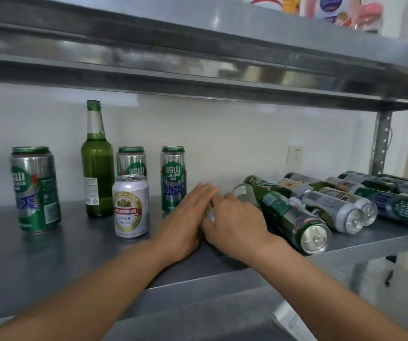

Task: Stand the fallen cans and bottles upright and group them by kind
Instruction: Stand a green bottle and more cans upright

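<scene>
Steel shelf, open front strip beside left hand (right hand touching)

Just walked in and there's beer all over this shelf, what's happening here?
A person is sorting a metal shelf. At left, three green cans, a white can and a green bottle stand upright. At right, a pile of cans and bottles lies on its side. The hands meet in the middle: the left hand lies flat against, and the right hand curls round, a mostly hidden silvery item.
</scene>
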